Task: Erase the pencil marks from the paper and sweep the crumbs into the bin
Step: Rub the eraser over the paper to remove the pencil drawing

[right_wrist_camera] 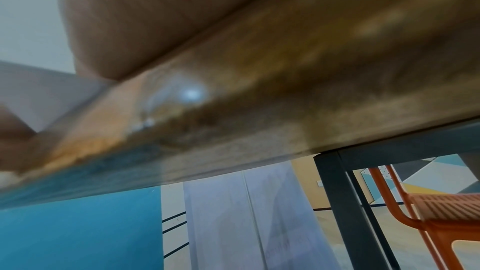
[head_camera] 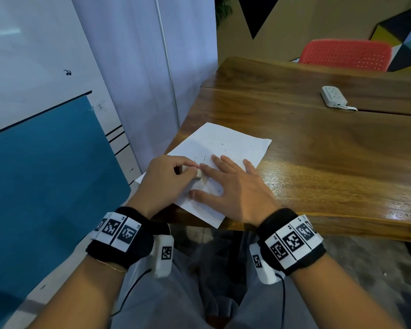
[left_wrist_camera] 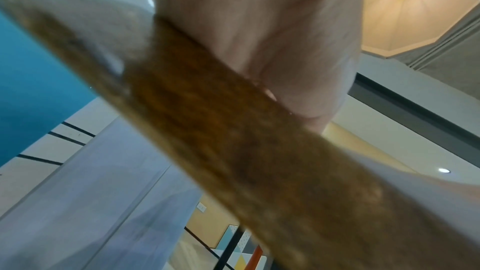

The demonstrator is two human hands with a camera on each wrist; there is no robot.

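Nearest the head camera are the two forearms, each with a black wristband [head_camera: 119,241] carrying white coded tags. Past them, the left hand [head_camera: 166,179] has its fingers curled and its thumb and fingertips pinching a small pale eraser [head_camera: 199,174], which is pressed down on the paper [head_camera: 226,141]. The right hand [head_camera: 233,188] lies flat on the same sheet just beside the eraser, fingers straight and spread, thumb out to the side, holding nothing.

The paper is white and lies at an angle at the near left corner of the wooden table [head_camera: 318,157], one corner of it poking past the table edge. Short dark crumbs [head_camera: 223,144] are scattered over the sheet, mostly beyond the fingers.

Further back on the table, well apart from the paper, lies a white power strip [head_camera: 333,96] with its cord. Behind the table stands a red chair [head_camera: 347,54] with a perforated back. To the left is a white wall with a blue panel [head_camera: 45,174].

Both wrist views show only blurred palm and the table's edge from below; the grips cannot be judged there.
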